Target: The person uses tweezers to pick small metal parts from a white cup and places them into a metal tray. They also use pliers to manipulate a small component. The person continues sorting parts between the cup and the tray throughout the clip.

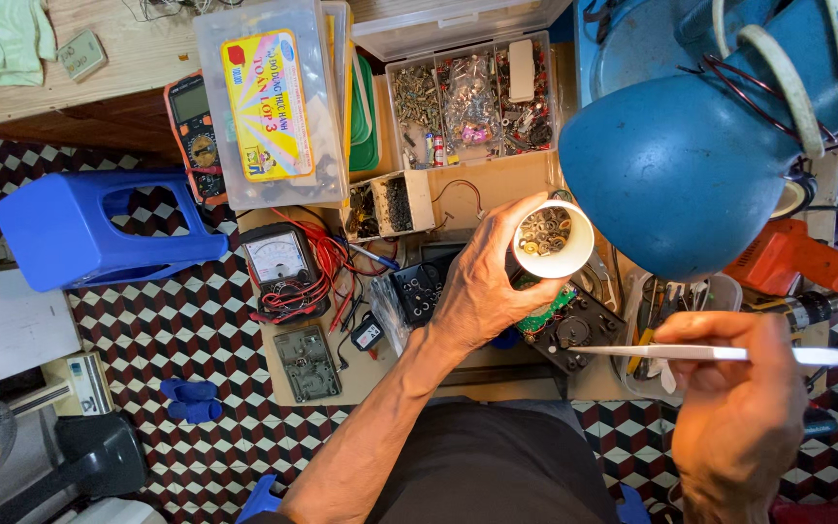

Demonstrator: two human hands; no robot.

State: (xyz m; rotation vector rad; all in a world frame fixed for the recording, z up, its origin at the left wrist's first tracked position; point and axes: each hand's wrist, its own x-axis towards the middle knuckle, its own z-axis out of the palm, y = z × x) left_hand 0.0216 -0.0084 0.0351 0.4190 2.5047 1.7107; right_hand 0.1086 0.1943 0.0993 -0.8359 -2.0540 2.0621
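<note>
My left hand [482,281] grips a white round cup [557,238] holding several small metal parts, lifted above the workbench. My right hand [734,408] pinches a pair of silver tweezers [700,353], their tip pointing left toward a dark circuit board [574,330] that lies under the cup. A green board edge shows just below the cup.
A blue desk lamp shade [676,175] hangs close on the right. Clear parts boxes [477,92], an analog meter [278,262] with red leads, an orange digital meter [196,131], an orange tool [792,257] and a blue plastic stool [80,228] surround the small wooden bench.
</note>
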